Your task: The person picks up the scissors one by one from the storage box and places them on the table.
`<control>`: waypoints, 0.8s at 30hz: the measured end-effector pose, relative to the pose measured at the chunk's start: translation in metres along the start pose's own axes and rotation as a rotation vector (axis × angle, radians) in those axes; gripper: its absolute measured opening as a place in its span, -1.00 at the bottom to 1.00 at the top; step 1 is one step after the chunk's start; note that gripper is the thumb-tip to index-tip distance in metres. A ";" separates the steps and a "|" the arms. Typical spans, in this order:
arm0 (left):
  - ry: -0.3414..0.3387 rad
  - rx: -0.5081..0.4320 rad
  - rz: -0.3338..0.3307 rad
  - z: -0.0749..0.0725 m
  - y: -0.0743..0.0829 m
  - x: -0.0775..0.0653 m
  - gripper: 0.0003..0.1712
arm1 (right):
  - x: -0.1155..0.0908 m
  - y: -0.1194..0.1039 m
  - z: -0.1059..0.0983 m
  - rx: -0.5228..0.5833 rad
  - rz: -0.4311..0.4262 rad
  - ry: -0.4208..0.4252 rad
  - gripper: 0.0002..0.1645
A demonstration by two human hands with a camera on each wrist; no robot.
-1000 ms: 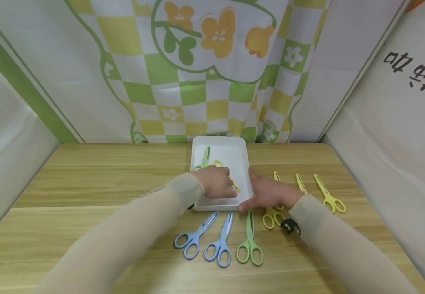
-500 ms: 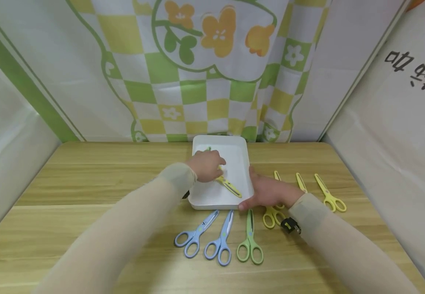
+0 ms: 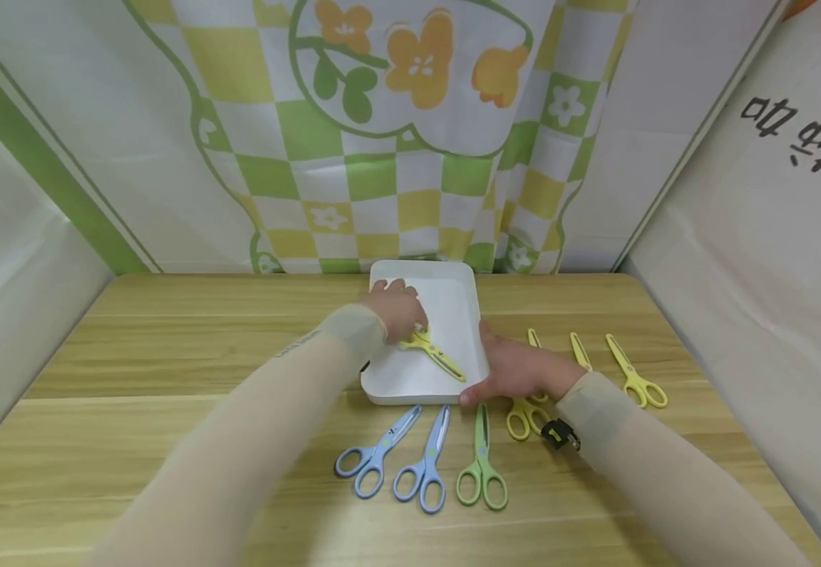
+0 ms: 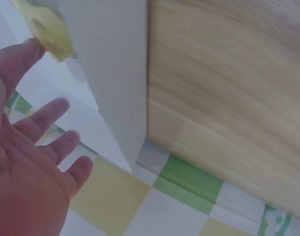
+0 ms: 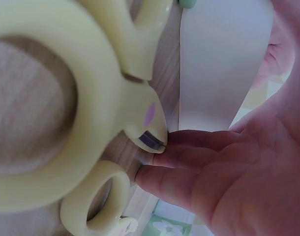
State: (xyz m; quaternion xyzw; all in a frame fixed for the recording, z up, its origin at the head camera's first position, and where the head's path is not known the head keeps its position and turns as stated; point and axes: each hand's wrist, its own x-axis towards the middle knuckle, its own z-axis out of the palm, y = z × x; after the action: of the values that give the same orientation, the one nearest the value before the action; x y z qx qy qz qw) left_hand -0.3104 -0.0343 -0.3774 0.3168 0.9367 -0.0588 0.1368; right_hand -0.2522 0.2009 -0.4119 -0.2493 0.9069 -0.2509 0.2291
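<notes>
A white tray [image 3: 453, 291] stands near the back edge of the table. Inside it lies a pair of yellow scissors [image 3: 439, 359], blade toward the front right corner. My left hand [image 3: 396, 309] is over the left side of the tray. In the left wrist view its fingers are spread, and one digit touches the yellow handle [image 4: 50, 32]. My right hand [image 3: 520, 367] rests against the tray's right wall, thumb at the front corner. The right wrist view shows its fingers [image 5: 179, 184] straight beside yellow scissors [image 5: 140, 113] on the table.
In front of the tray lie two blue scissors [image 3: 377, 455] [image 3: 428, 465] and one green pair [image 3: 481, 465]. Several yellow scissors [image 3: 637, 378] lie to the right, some partly behind my right hand and arm. A checked curtain [image 3: 375, 181] hangs behind the table.
My left hand has moved back and left within the tray, uncovering more of the yellow scissors. Green scissors seen in the tray earlier are now hidden from view. The right hand stays put.
</notes>
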 end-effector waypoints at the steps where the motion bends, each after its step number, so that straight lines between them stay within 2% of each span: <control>1: 0.004 0.002 0.004 0.001 0.000 0.002 -0.62 | 0.000 0.000 0.000 0.002 0.003 0.000 0.71; 8: 0.027 0.014 0.000 0.005 0.005 0.013 -0.64 | -0.001 0.001 0.000 0.017 0.001 0.007 0.70; 13: 0.029 0.035 0.005 0.007 0.008 0.018 -0.79 | 0.000 0.002 0.000 0.034 -0.037 0.015 0.65; 19: 0.000 0.066 -0.020 0.010 0.008 0.022 -0.91 | 0.001 0.003 0.001 0.026 -0.041 0.026 0.64; 24: -0.033 0.102 -0.015 0.013 0.009 0.019 -0.92 | 0.001 0.003 0.001 0.011 -0.026 0.031 0.66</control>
State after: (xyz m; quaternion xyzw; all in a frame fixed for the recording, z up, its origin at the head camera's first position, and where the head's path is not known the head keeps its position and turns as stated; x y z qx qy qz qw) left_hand -0.3165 -0.0185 -0.3953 0.3154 0.9325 -0.1127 0.1353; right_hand -0.2531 0.2021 -0.4145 -0.2558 0.9056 -0.2629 0.2130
